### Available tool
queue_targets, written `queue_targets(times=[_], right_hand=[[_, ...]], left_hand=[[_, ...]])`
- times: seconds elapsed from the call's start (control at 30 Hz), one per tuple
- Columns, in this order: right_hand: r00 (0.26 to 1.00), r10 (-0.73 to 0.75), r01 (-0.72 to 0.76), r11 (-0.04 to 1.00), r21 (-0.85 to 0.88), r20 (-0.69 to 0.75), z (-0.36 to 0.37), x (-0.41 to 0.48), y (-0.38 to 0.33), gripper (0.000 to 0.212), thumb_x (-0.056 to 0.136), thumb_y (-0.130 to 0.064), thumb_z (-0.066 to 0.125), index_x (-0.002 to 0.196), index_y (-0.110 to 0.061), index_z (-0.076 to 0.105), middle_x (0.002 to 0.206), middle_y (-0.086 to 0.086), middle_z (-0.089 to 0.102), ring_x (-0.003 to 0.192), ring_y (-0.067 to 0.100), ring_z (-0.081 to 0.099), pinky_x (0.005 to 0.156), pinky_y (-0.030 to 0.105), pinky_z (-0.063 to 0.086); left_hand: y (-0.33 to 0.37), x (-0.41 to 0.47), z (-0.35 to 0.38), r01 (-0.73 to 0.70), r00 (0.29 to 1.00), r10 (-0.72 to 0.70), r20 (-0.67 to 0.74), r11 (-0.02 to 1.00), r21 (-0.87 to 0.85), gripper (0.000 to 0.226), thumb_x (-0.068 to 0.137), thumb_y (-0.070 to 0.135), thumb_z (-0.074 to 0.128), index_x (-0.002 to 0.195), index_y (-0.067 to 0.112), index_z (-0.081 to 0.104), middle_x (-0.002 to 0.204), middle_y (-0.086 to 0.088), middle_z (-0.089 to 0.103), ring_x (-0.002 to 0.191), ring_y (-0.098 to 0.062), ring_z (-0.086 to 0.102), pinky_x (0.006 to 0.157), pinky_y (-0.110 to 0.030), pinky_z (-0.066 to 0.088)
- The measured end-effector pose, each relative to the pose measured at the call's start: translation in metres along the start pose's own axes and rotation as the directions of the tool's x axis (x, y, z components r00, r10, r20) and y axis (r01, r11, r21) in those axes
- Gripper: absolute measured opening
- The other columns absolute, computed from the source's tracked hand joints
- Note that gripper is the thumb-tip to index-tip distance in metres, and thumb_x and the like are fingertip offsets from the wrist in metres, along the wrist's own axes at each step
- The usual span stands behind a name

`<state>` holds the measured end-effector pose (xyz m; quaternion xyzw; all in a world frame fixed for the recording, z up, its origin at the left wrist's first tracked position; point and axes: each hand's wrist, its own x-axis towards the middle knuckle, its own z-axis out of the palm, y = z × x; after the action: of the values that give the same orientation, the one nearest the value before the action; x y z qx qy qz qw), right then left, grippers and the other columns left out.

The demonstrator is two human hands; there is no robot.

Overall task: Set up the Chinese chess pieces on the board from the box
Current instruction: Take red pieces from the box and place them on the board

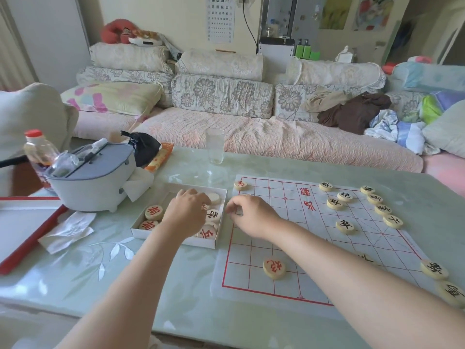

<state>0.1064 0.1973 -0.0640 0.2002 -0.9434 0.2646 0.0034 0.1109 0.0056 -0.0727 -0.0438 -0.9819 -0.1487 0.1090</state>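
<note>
A shallow white box (176, 241) on the table holds several round wooden chess pieces (153, 212) with red characters. My left hand (187, 212) reaches into the box, its fingers curled down over a piece that is mostly hidden. To the right lies the paper board (302, 250) with a red grid. My right hand (251, 215) hovers at the board's left edge beside the box, fingers curled downward; whatever is under them is hidden. A red piece (240, 185) sits at the board's far left corner and another red piece (274, 267) lies near the front. Several black-lettered pieces (345, 226) stand on the right side.
A grey-lidded white appliance (93, 180) stands left of the box, with a red-capped bottle (40, 149) behind it. A clear glass (215, 147) stands at the table's far edge. Crumpled tissue (68, 230) and a red-edged tray (25, 222) lie at the left. A sofa runs behind the table.
</note>
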Motion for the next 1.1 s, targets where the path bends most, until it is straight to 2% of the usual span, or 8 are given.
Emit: queue_targets(times=[0.23,0.43,0.57,0.67,0.77,0.93,1.03,1.1], right_hand=[[0.992,0.038,-0.011,0.975,-0.222,0.117,0.024,0.049,-0.020,0.024,0.093,-0.030,0.061,0.116,-0.033,0.062,0.124,-0.004,0.064,0.112,0.021,0.060,0.089,0.034,0.050],[0.979,0.058,0.003,0.953,-0.302,0.193,0.038,0.066,-0.025,0.024,0.093,-0.021,0.061,0.115,-0.030,0.056,0.127,0.002,0.060,0.113,0.025,0.059,0.084,0.032,0.047],[0.983,0.064,-0.022,0.971,-0.238,0.173,0.037,0.068,-0.024,0.034,0.089,-0.015,0.065,0.118,-0.030,0.055,0.127,-0.002,0.058,0.110,0.021,0.058,0.086,0.033,0.049],[0.991,0.040,-0.012,0.978,-0.206,0.129,0.041,0.065,-0.021,0.037,0.088,-0.011,0.063,0.120,-0.028,0.057,0.125,0.000,0.060,0.111,0.022,0.058,0.088,0.035,0.050],[0.995,0.010,0.007,0.985,-0.174,0.097,0.047,0.059,-0.018,0.029,0.089,-0.011,0.061,0.115,-0.023,0.062,0.119,0.002,0.061,0.108,0.024,0.058,0.084,0.033,0.049],[0.999,0.038,-0.033,0.989,0.142,-0.035,0.040,0.048,-0.011,0.012,0.094,-0.020,0.062,0.104,-0.018,0.068,0.104,0.000,0.068,0.095,0.017,0.060,0.077,0.026,0.044],[0.989,0.094,-0.065,0.970,0.234,-0.114,0.025,0.041,-0.002,0.020,0.095,-0.022,0.061,0.115,-0.023,0.063,0.094,-0.008,0.062,0.085,0.012,0.058,0.070,0.023,0.041],[0.986,0.111,-0.078,0.967,0.242,-0.125,0.012,0.032,0.007,0.024,0.097,-0.021,0.058,0.119,-0.028,0.059,0.084,-0.012,0.056,0.074,0.011,0.056,0.061,0.021,0.041]], left_hand=[[-0.029,0.003,-0.005,0.049,0.995,-0.058,0.083,0.993,0.111,0.040,0.094,0.030,0.047,0.134,0.033,0.050,0.136,0.000,0.045,0.125,-0.022,0.034,0.099,-0.036,0.034],[-0.047,0.008,-0.003,0.089,0.962,-0.115,0.248,0.990,0.113,0.049,0.090,0.041,0.054,0.138,0.037,0.044,0.138,0.000,0.042,0.131,-0.025,0.028,0.100,-0.039,0.036],[-0.044,0.009,-0.001,0.110,0.955,-0.137,0.263,0.987,0.114,0.043,0.091,0.043,0.049,0.133,0.035,0.049,0.136,-0.002,0.042,0.131,-0.026,0.026,0.099,-0.039,0.035],[-0.038,0.009,-0.002,0.067,0.972,-0.096,0.214,0.988,0.139,0.037,0.092,0.031,0.049,0.130,0.032,0.053,0.133,-0.003,0.044,0.126,-0.025,0.030,0.095,-0.036,0.036],[-0.031,0.011,-0.002,0.048,0.986,-0.071,0.151,0.988,0.149,0.039,0.091,0.017,0.049,0.127,0.031,0.053,0.129,0.000,0.046,0.120,-0.023,0.034,0.093,-0.033,0.032],[-0.022,0.015,-0.001,0.043,0.990,-0.068,0.125,0.980,0.194,0.027,0.090,0.023,0.050,0.113,0.037,0.056,0.112,0.011,0.061,0.111,-0.018,0.041,0.085,-0.034,0.022],[-0.012,0.018,-0.005,0.050,0.996,-0.063,0.062,0.981,0.190,0.022,0.091,0.029,0.047,0.111,0.035,0.056,0.102,0.011,0.064,0.102,-0.018,0.047,0.088,-0.036,0.025],[0.002,0.022,-0.006,0.057,0.998,-0.060,0.031,0.995,0.084,0.024,0.092,0.024,0.046,0.114,0.033,0.051,0.104,0.009,0.064,0.098,-0.018,0.054,0.087,-0.036,0.031]])
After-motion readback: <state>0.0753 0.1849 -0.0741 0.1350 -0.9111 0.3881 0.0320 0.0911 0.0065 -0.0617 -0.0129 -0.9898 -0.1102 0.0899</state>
